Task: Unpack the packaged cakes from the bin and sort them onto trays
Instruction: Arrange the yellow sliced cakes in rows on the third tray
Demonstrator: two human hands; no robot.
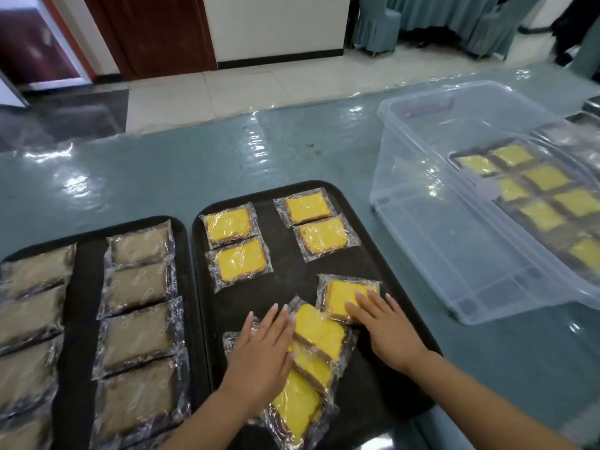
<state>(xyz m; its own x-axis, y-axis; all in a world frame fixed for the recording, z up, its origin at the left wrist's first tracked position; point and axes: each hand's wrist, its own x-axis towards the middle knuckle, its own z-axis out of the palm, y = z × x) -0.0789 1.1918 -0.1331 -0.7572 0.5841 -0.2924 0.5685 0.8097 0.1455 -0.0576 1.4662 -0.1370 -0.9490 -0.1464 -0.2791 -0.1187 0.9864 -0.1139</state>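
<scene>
A black tray [285, 280] in front of me holds several wrapped yellow cakes, with two neat pairs at its far end. My left hand [259, 352] lies flat, fingers apart, on a wrapped cake beside an overlapping heap of yellow cakes [311, 358]. My right hand [386, 323] presses flat on the near edge of another wrapped yellow cake [341, 295]. A second black tray [81, 287] on the left holds rows of wrapped brown cakes [136, 332]. The clear plastic bin [454, 196] at the right looks empty.
Behind the bin at the far right, a further tray of yellow cakes [545, 196] shows through its wall. The table wears a teal cloth under shiny plastic film [194, 157]. Beyond the table edge are tiled floor, a dark wooden door and covered chairs.
</scene>
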